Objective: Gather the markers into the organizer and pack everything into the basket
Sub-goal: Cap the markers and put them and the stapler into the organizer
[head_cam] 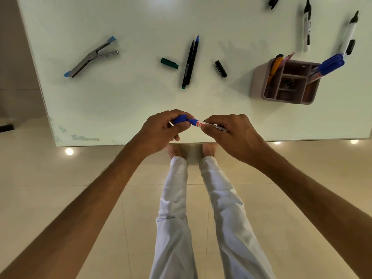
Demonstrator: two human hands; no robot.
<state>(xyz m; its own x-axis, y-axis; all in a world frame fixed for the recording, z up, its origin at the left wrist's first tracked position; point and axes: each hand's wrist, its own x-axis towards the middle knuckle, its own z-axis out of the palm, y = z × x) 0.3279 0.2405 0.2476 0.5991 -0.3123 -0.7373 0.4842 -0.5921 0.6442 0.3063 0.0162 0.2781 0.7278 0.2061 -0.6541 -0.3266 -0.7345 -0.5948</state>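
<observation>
Crosswise, marker (198, 123) (tip leftward)

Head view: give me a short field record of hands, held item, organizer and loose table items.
left hand: grips blue cap
right hand: holds blue marker by its barrel
organizer: upright on table, two blue markers inside
loose caps: green cap, black cap
other: stapler, two pens
basket: not in view

The tabletop (120, 101) is pale white-green, and the organizer (259, 81) on it is dusty pink. The held marker (198, 123) has a blue cap, a red band and a white body. A loose cap (169, 63) is dark green, another cap (221, 68) is black, and the trousers (175, 208) are white.
</observation>
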